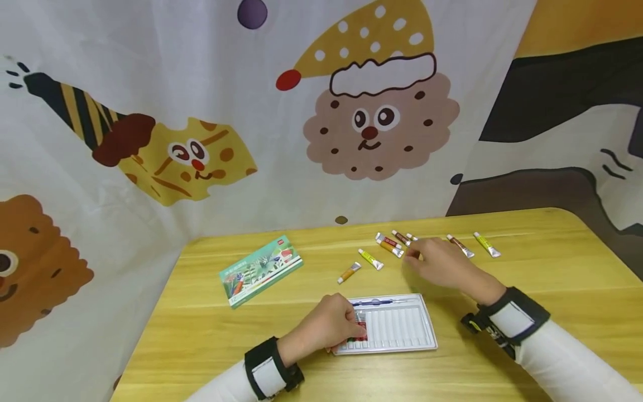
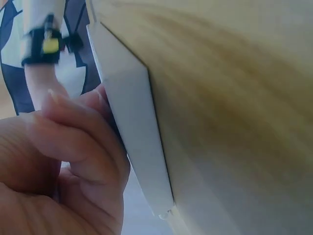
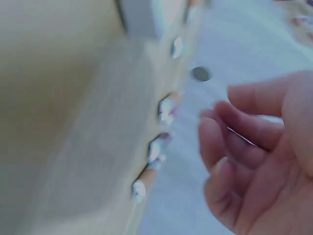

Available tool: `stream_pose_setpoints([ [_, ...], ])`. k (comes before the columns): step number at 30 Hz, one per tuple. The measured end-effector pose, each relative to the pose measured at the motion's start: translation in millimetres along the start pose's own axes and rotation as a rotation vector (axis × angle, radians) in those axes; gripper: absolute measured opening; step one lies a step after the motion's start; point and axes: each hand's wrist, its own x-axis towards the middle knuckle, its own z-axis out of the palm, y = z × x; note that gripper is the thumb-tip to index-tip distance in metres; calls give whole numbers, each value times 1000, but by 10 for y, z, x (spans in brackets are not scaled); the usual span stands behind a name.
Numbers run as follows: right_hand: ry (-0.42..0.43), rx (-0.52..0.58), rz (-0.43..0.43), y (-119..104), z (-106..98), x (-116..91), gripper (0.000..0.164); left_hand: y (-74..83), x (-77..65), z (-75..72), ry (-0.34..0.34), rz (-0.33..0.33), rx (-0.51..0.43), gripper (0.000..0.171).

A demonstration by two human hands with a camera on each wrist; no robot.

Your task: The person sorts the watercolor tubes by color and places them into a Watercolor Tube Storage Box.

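A white plastic tray [image 1: 402,326] lies on the table, with a blue paintbrush [image 1: 374,302] along its far side. My left hand [image 1: 325,324] is at the tray's left end, its thumb over a red paint tube [image 1: 361,318] lying in the slots. In the left wrist view its curled fingers lie against the tray's wall [image 2: 132,107]; I cannot tell if they pinch the tube. Over the table's far part, my right hand [image 1: 442,262] hangs with fingers loosely bent and nothing between them. Near it lie a brown tube [image 1: 401,238] and an orange tube [image 1: 390,248].
More paint tubes are scattered at the back: a yellow one [image 1: 370,259], a small orange one [image 1: 349,272], and, right of my right hand, a brown one [image 1: 460,246] and another yellow one [image 1: 486,244]. A green paint box [image 1: 261,271] lies at left. Behind hangs a printed curtain [image 1: 281,184].
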Motion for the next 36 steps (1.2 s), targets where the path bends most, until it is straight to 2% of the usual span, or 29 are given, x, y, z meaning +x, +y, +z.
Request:
stream_pose_setpoints([
  [4, 48, -32, 22, 103, 51, 316, 14, -25, -31, 42, 45, 80, 67, 39],
  [8, 51, -43, 61, 163, 99, 501, 17, -46, -84, 65, 111, 144, 161, 39],
  [13, 2, -81, 102, 236, 172, 622, 17, -94, -123, 13, 154, 140, 181, 38],
  [17, -50, -133, 68, 255, 213, 654, 14, -157, -128, -41, 158, 122, 146, 35],
  [21, -100, -163, 36, 208, 228, 659, 30, -178, -147, -95, 162, 101, 105, 35],
  [24, -100, -174, 41, 199, 227, 647, 34, -154, -154, -124, 179, 109, 78, 36],
  [29, -68, -179, 46, 197, 188, 595, 33, -120, -145, -155, 219, 142, 38, 34],
  [33, 12, -150, 39, 166, 95, 515, 21, -111, -133, -174, 270, 167, 16, 28],
  [36, 74, -104, 15, 107, 23, 445, 16, -95, -121, -190, 310, 199, -24, 33],
])
